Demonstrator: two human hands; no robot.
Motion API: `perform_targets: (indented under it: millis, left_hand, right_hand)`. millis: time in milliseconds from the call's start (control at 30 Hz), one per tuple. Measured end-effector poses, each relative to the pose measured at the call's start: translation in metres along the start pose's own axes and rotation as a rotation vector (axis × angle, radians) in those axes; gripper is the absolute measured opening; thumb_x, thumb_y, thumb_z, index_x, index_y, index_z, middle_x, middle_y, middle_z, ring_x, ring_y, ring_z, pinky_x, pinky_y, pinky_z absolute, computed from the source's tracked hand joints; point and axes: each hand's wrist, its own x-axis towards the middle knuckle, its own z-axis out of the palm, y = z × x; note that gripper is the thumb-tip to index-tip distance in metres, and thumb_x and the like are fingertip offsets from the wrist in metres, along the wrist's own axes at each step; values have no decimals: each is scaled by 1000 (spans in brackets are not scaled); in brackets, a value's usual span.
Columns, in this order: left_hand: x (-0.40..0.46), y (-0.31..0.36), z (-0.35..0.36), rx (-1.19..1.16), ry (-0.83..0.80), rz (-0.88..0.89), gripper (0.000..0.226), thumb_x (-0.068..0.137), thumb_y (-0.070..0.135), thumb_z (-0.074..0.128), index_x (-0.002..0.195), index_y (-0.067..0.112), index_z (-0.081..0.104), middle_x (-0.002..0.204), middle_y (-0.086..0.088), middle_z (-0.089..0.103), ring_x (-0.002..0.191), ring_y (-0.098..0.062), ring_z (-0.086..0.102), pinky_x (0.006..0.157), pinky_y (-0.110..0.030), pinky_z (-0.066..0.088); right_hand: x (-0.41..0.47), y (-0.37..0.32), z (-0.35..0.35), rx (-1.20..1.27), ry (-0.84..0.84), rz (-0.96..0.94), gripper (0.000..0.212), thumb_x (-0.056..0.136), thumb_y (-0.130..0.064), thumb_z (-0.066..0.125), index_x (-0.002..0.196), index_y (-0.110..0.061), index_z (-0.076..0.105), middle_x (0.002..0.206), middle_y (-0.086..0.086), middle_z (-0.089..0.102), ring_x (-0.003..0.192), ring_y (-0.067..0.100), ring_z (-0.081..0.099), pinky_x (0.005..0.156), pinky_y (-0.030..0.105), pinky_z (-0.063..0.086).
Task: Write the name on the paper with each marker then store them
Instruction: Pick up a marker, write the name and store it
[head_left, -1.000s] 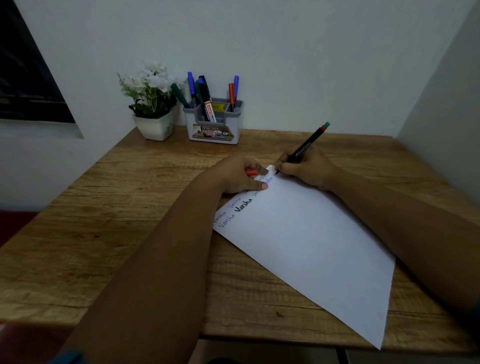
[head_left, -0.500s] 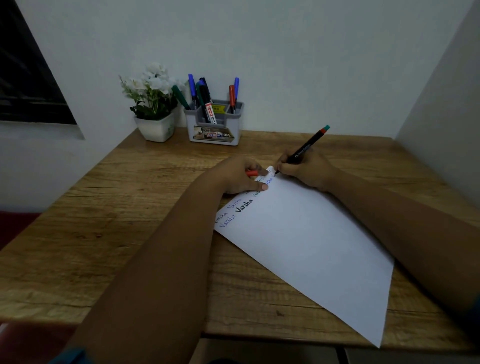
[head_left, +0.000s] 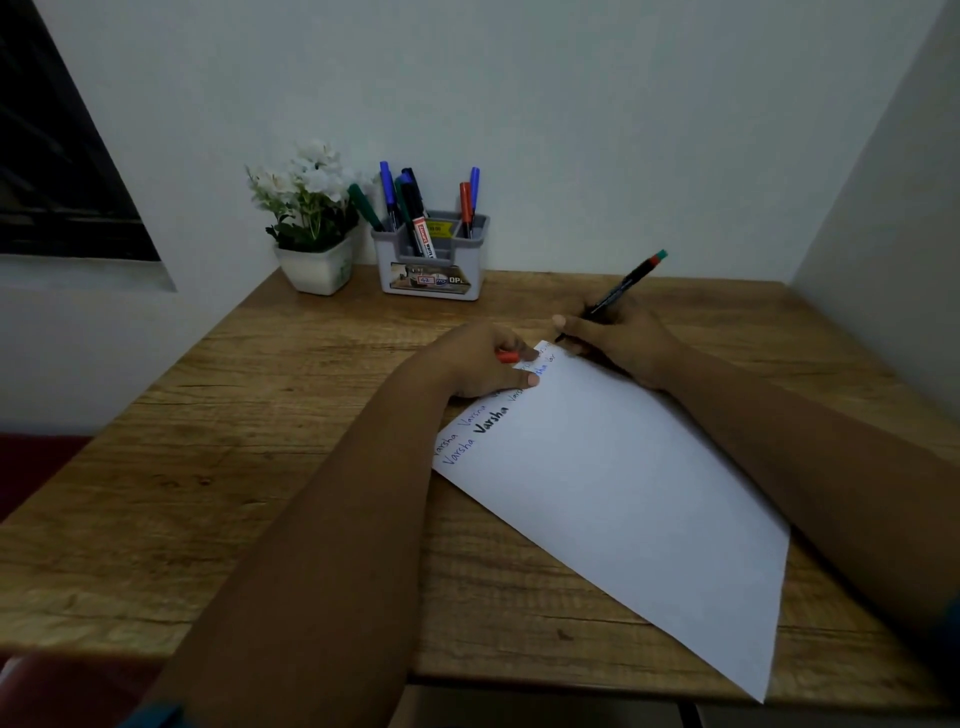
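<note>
Right hand (head_left: 618, 340) grips a black-barrelled marker (head_left: 626, 286) in a writing hold, fingers curled round the lower barrel, the tip touching the far corner of the paper (head_left: 623, 493) and the red-and-green tail slanting up and away. Left hand (head_left: 480, 361) rests on the sheet's top edge beside it, fingertips pressing down, apparently to keep the paper from sliding under the strokes, while its curled fingers pinch a small red piece, likely the marker's cap (head_left: 506, 357), kept ready for recapping. The paper lies angled across the wooden table (head_left: 260, 415), with the name written several times along its upper edge in different inks. Against the wall, the grey holder (head_left: 431, 270) stands with other markers upright in its compartments, a potted white flower (head_left: 311, 218) just beside it.
</note>
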Motion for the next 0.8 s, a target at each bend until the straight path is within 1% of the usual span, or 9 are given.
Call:
perform_targets:
  millis: [67, 100, 200, 233, 367, 467, 567, 700, 800]
  left_hand:
    - [0, 0, 2, -38, 27, -5, 33, 88, 40, 65, 120, 31, 65, 130, 4, 60, 106, -9, 50, 84, -24, 36]
    - [1, -1, 3, -45, 47, 0, 30, 89, 37, 65, 118, 30, 66, 127, 4, 61, 105, -9, 52, 85, -25, 37]
    - [1, -1, 7, -28, 110, 22, 26, 89, 29, 66, 114, 31, 68, 119, 6, 64, 108, -13, 56, 84, -24, 40]
    - [1, 0, 8, -19, 116, 30, 27, 89, 28, 65, 116, 32, 67, 120, 5, 64, 110, -13, 56, 85, -24, 40]
    - [3, 1, 10, 41, 75, 25, 36, 93, 29, 58, 128, 37, 59, 137, 3, 55, 122, -17, 50, 93, -25, 38]
    - [5, 1, 11, 60, 63, 17, 36, 95, 28, 54, 130, 36, 57, 140, 2, 53, 125, -18, 49, 97, -26, 37]
    - [5, 2, 11, 61, 67, 9, 36, 95, 27, 53, 130, 35, 57, 140, 2, 53, 126, -18, 48, 97, -26, 37]
    - [5, 2, 10, 67, 66, 8, 36, 96, 27, 53, 131, 35, 57, 139, 1, 54, 124, -19, 49, 95, -26, 38]
    - [4, 3, 10, 71, 66, 11, 36, 96, 27, 53, 131, 34, 56, 139, 1, 54, 124, -19, 49, 93, -25, 37]
  right_hand:
    - [0, 1, -1, 55, -28, 16, 11, 85, -5, 71, 76, -9, 66, 75, 6, 67, 68, 11, 60, 69, 20, 50]
    - [0, 1, -1, 62, -24, 21, 10, 84, -1, 69, 77, -8, 66, 75, 3, 68, 68, 10, 60, 68, 21, 49]
    - [2, 4, 1, -25, 37, 14, 18, 85, -8, 66, 68, -13, 65, 61, -8, 64, 57, 5, 55, 58, 20, 44]
    - [2, 4, 1, -53, 49, 10, 20, 86, -11, 65, 66, -16, 65, 59, -9, 64, 56, 4, 55, 58, 21, 43]
    - [3, 6, -1, -88, 7, -2, 14, 84, -12, 66, 72, -17, 69, 77, 2, 71, 73, 7, 61, 73, 27, 48]
    - [3, 6, -3, -146, -5, -13, 9, 83, -12, 66, 76, -12, 71, 73, 1, 69, 72, 6, 60, 73, 27, 48]
    - [3, 6, -2, -176, -14, -12, 8, 83, -13, 66, 77, -11, 71, 80, 7, 71, 73, 6, 60, 76, 28, 49]
    - [3, 5, -2, -205, -19, -14, 9, 83, -15, 67, 75, -15, 71, 77, -6, 72, 73, 0, 62, 72, 20, 49]
    - [4, 7, -3, -204, -14, -34, 9, 82, -15, 67, 73, -14, 70, 70, -10, 69, 69, 0, 60, 69, 21, 47]
